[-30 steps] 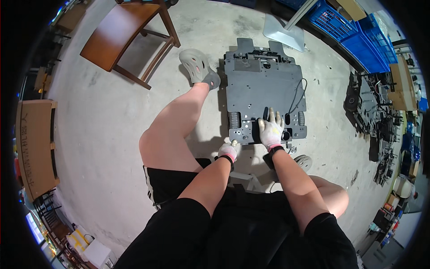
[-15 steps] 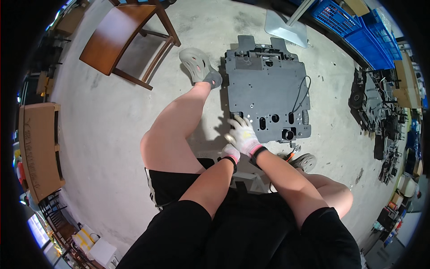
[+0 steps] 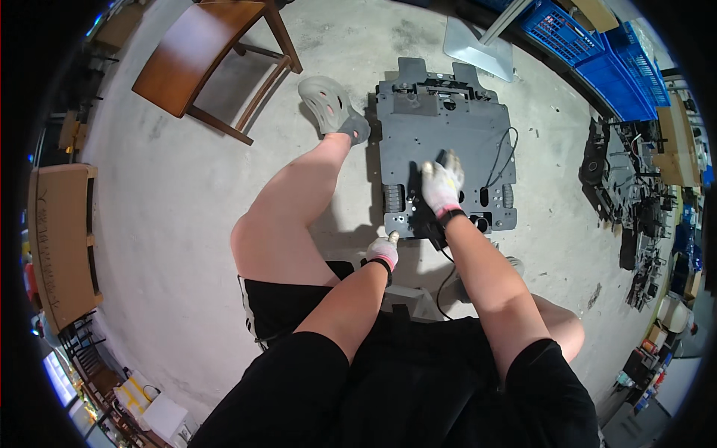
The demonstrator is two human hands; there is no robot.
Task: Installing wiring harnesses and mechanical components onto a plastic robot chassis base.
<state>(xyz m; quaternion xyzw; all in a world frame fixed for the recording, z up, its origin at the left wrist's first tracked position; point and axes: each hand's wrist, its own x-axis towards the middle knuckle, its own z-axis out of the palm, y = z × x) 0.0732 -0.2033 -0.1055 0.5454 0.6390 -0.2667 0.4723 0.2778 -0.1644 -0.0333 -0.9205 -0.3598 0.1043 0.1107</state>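
A wide dark grey metal base plate [image 3: 448,138] with holes, slots and ribbed rollers lies flat on the floor in front of me. My right hand [image 3: 443,185], in a white glove with a pink cuff, is over its lower middle, thumb and fingers apart. Below that wrist is a dark shape I cannot make out, partly merged with shadow. From there a thin black cord [image 3: 441,291] runs down toward me. My left hand [image 3: 384,249], gloved alike, is closed at the plate's near left corner, thumb up by the edge. What its fingers hold, if anything, is hidden.
A wooden chair [image 3: 198,60] stands at the far left, beyond my grey clog [image 3: 325,104]. A black cable [image 3: 504,157] loops over the plate's right side. Blue crates [image 3: 609,67] are at the far right, with dark machine parts [image 3: 620,179] nearer. A cardboard box [image 3: 63,243] is at left.
My right hand has moved up and right from the plate's lower left corner, uncovering the left roller. My left hand has shifted slightly to the plate's near corner, and the two hands are apart.
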